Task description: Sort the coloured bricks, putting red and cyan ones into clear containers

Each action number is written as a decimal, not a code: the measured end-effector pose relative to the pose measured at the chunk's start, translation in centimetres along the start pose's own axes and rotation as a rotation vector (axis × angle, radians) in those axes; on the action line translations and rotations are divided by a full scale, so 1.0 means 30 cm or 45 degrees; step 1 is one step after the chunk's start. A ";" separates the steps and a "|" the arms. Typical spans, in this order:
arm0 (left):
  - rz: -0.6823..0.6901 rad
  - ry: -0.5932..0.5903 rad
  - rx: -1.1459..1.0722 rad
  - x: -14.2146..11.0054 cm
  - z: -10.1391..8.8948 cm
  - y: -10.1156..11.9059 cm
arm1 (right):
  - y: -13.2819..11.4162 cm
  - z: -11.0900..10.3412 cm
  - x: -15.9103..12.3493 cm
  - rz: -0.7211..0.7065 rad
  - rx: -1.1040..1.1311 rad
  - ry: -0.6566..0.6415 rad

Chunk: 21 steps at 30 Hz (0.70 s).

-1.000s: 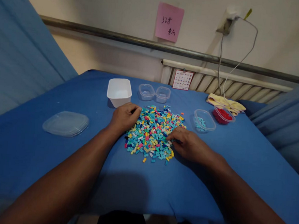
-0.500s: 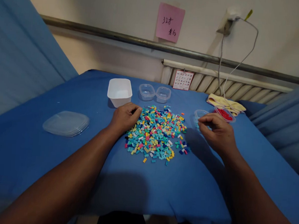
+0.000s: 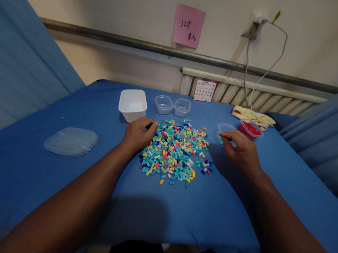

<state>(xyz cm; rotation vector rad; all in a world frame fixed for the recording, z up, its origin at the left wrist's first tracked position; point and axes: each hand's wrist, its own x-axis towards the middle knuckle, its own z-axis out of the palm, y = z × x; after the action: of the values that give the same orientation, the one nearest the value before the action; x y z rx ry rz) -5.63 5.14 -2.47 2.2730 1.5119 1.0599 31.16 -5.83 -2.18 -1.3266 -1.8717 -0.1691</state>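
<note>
A wide heap of small toy bricks (image 3: 174, 150) in turquoise, yellow, pink, white and dark blue lies in the middle of the table. My left hand (image 3: 138, 134) rests against the heap's left edge, fingers curled and thumb against them; what it holds, if anything, is hidden. To the right of the heap my right hand (image 3: 239, 148) hovers with thumb and forefinger pinched; I cannot make out anything between them. Just behind its fingertips stands a clear tub (image 3: 226, 127), partly covered by the hand, with some light blue pieces in it. Beside it is a clear tub of red pieces (image 3: 251, 129).
A white bin (image 3: 133, 102) and two clear tubs (image 3: 164, 104) stand behind the heap. Stacked clear lids (image 3: 71, 141) lie at left. A yellow cloth (image 3: 253, 115) lies at the back right, under a hanging white cable (image 3: 246, 70). Blue curtains flank the table.
My right hand has shifted slightly left relative to the tubs, still pinched. My left hand has stayed by the heap. The whole view has moved a little.
</note>
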 end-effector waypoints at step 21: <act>0.028 0.023 0.014 0.000 0.006 -0.009 | -0.129 0.033 -0.041 -0.216 0.315 -0.554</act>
<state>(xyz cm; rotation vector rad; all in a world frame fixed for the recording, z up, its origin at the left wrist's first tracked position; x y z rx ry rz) -5.70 5.29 -2.73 2.2983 1.5064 1.0835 27.51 -7.90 -2.39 -1.0927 -2.2829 0.2801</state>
